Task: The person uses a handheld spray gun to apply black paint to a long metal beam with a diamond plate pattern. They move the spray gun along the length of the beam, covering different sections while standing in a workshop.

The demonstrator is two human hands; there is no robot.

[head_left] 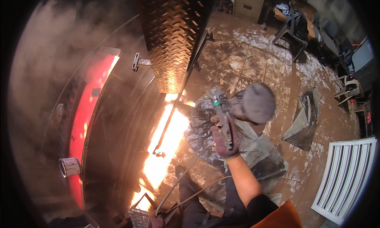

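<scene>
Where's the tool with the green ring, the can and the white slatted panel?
Tool [225,127]: head view, on its grey body.
Can [70,167]: head view, on its side.
White slatted panel [345,179]: head view, middle slats.

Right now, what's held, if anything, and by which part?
Right hand: spray gun, gripped at the rear, apparently by its handle. Left hand: cannot tell.

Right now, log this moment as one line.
right hand: gripping spray gun | left hand: at lower edge, hold unclear | leftward: red panel, tread-patterned metal | far right: white slatted panel
</scene>
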